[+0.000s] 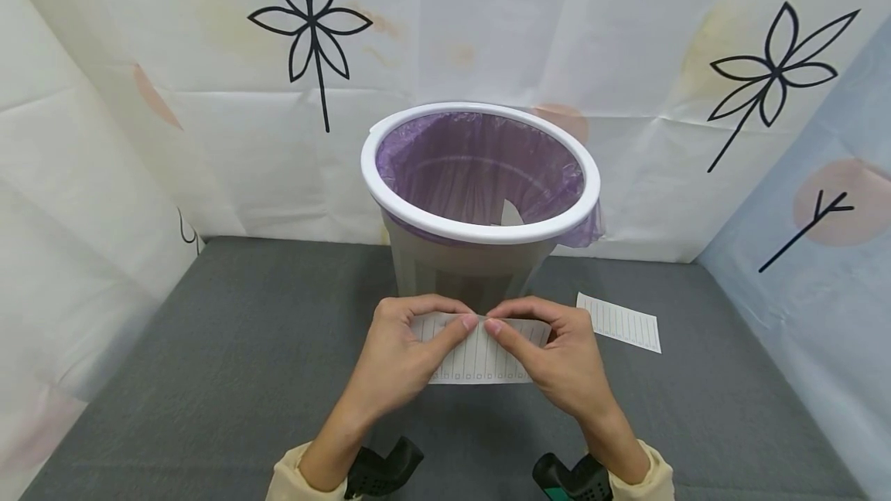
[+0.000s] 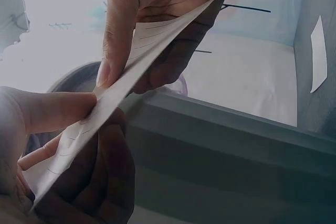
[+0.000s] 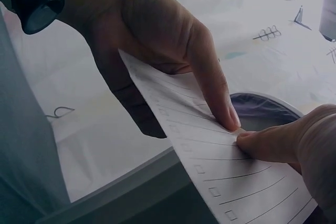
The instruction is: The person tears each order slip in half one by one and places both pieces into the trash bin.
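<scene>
Pinching the far edge of a lined sheet (image 1: 480,360) near its middle, my left hand (image 1: 398,350) and right hand (image 1: 571,354) hold it over the desk (image 1: 209,377), long axis left to right, boxed edge toward me. Farther off, a slip (image 1: 619,323) lies right of the bin (image 1: 455,265).

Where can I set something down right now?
Bare table lies between the left hand and left cloth wall, and right of the right hand, on the near side of the loose paper slip. Crowded: the middle, where both hands pinch a ruled sheet before the bin.
</scene>
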`<act>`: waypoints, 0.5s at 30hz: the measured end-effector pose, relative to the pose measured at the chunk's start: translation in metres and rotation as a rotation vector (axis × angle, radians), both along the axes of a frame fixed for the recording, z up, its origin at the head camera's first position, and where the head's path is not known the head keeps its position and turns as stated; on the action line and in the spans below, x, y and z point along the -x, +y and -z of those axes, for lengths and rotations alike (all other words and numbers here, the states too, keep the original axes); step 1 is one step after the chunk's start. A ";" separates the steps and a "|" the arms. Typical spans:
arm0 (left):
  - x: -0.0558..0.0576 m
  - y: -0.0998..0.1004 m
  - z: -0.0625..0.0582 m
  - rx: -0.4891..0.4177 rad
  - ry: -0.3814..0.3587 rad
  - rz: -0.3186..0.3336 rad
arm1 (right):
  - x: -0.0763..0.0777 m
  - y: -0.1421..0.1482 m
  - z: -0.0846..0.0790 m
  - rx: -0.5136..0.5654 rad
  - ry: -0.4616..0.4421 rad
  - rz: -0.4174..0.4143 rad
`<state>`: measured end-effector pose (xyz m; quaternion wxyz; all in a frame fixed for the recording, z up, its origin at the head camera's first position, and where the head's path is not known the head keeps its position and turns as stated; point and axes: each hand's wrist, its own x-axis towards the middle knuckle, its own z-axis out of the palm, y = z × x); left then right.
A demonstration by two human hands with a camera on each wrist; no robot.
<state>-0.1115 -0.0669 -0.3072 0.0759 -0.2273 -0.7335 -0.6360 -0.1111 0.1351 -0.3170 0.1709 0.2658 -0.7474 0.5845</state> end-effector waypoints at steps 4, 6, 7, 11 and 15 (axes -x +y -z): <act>0.001 -0.001 0.000 -0.026 -0.058 0.018 | 0.000 -0.001 0.000 -0.005 0.036 0.002; 0.001 -0.001 -0.001 -0.041 -0.087 0.028 | 0.001 -0.002 0.001 -0.005 0.057 0.000; 0.001 -0.001 -0.001 -0.048 -0.100 0.031 | 0.001 -0.002 0.001 -0.003 0.065 -0.002; 0.002 -0.002 -0.001 -0.072 -0.139 0.049 | 0.002 -0.003 0.002 0.009 0.111 -0.011; 0.003 -0.003 -0.001 -0.081 -0.179 0.058 | 0.003 -0.005 0.004 0.025 0.145 -0.024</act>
